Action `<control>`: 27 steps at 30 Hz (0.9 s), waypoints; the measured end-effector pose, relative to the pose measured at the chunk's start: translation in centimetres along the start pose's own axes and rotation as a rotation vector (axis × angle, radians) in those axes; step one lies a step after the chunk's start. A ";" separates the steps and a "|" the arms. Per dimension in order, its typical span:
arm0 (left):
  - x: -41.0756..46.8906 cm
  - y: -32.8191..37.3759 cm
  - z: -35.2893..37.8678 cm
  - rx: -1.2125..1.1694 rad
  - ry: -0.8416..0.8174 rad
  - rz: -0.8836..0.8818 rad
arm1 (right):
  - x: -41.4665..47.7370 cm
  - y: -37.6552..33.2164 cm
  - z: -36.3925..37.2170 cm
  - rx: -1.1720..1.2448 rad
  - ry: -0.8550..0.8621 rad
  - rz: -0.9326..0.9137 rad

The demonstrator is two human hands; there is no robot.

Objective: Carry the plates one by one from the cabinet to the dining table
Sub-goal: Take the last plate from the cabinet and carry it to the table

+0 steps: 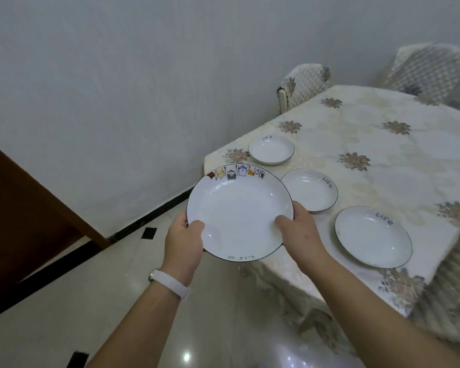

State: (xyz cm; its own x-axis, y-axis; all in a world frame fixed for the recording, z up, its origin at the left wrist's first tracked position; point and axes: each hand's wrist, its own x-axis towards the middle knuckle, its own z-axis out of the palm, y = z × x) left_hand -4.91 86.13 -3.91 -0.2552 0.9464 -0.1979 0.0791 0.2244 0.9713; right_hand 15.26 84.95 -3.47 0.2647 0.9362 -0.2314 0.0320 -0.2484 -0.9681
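- Gripping plate at opposite rims: left hand and right hand, fingers curled round, thumbs on top.
- Held in the air, at near corner of counter.
- On counter, apart: far plate, middle plate, near plate.
- White wristband on left wrist.

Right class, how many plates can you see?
4. Far plate, middle plate and near plate lie on the dining table; the cartoon-rimmed plate is held by left hand and right hand.

1 head-worn wide view, facing forward and down, near the dining table
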 end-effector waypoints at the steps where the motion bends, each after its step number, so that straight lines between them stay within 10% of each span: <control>1: 1.1 0.2 0.2 0.007 -0.007 0.001 | 1.0 -0.1 0.4 -0.002 0.009 0.006; 27: 37.2 1.9 -0.2 0.205 -0.548 0.034 | 21.0 -2.9 18.8 -0.063 0.505 0.189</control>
State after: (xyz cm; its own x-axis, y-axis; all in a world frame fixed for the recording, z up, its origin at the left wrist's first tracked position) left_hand -14.42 121.73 -9.44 0.2822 0.9236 -0.2595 0.2770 0.1806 0.9437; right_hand 2.57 110.01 -7.32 0.7012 0.6415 -0.3112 -0.0073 -0.4300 -0.9028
